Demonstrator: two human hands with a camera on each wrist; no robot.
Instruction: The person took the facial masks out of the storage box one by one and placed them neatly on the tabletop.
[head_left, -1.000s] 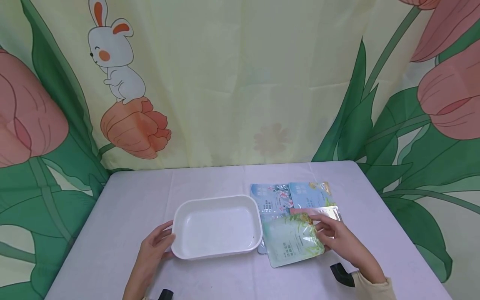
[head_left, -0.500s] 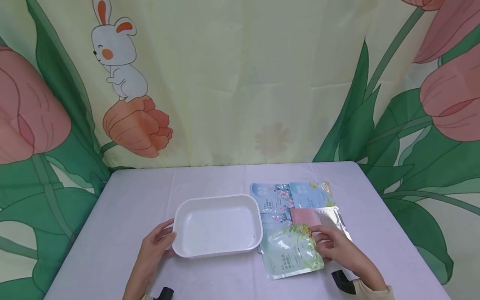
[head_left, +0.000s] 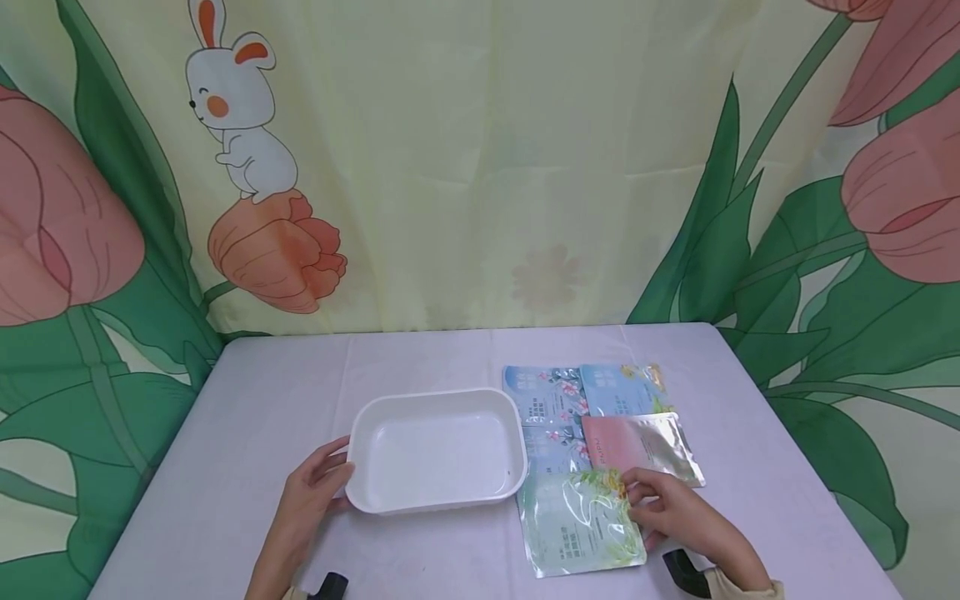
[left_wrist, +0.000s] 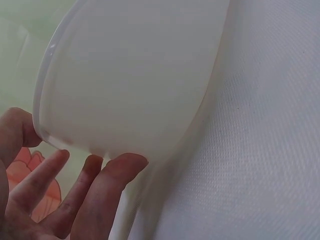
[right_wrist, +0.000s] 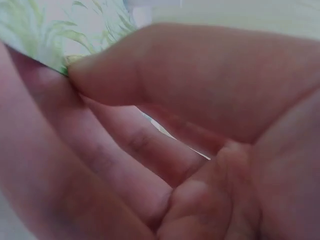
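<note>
In the head view my left hand (head_left: 309, 490) touches the left end of a white rectangular tray (head_left: 437, 507). Its fingertips lie against the wall of the tray (left_wrist: 130, 85) in the left wrist view. My right hand (head_left: 678, 517) pinches the right edge of a green sheet mask packet (head_left: 577, 529) between thumb and fingers. A corner of the green packet (right_wrist: 45, 37), with leaf prints, shows at the fingertips in the right wrist view. This packet overlaps the lower part of a blue flowered packet (head_left: 553, 450). A pink and silver packet (head_left: 637, 446) lies just beyond my right hand.
Two more blue packets lie behind: a flowered one (head_left: 542, 396) and one with a yellow corner (head_left: 621, 390). All are on a white-covered table (head_left: 420, 362), right of the tray. A curtain (head_left: 480, 183) printed with tulips and a rabbit hangs behind the table's far edge.
My right hand has drawn the green packet toward the near edge, uncovering more of the pink and blue packets beneath. My left hand has stayed at the tray.
</note>
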